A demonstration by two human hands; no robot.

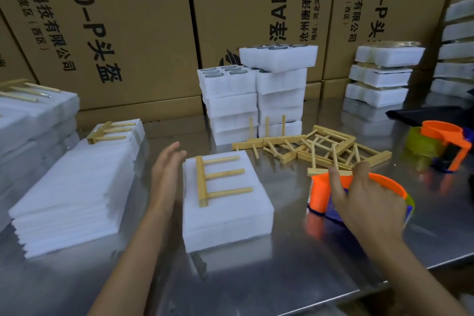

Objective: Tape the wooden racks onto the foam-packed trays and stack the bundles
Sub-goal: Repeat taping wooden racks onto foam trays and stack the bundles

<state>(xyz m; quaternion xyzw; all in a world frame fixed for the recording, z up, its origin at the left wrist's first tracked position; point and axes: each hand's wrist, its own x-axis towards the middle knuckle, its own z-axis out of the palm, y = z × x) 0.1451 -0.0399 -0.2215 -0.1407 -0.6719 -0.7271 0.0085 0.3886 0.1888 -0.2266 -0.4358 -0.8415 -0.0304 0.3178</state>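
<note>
Right hand: the right hand (364, 202) lies over the orange tape dispenser (359, 195), fingers spread and bent around its top; whether the grip has closed I cannot tell.
Left hand: the left hand (166, 174) is flat, fingers straight and together, holding nothing, just left of the foam tray.
Tray: the foam-packed tray (225, 213) sits between the two hands on the steel table (256, 285).
Rack: a wooden rack (218, 179) rests loose on the tray, untaped, pegs pointing toward the right fingers.
Beyond the fingertips: a heap of loose racks (315, 149), then unbundled tray stacks (256, 100).
Risk: nothing pins the rack, so the first pull of tape would likely slide it askew, or nudge the light tray.
</note>
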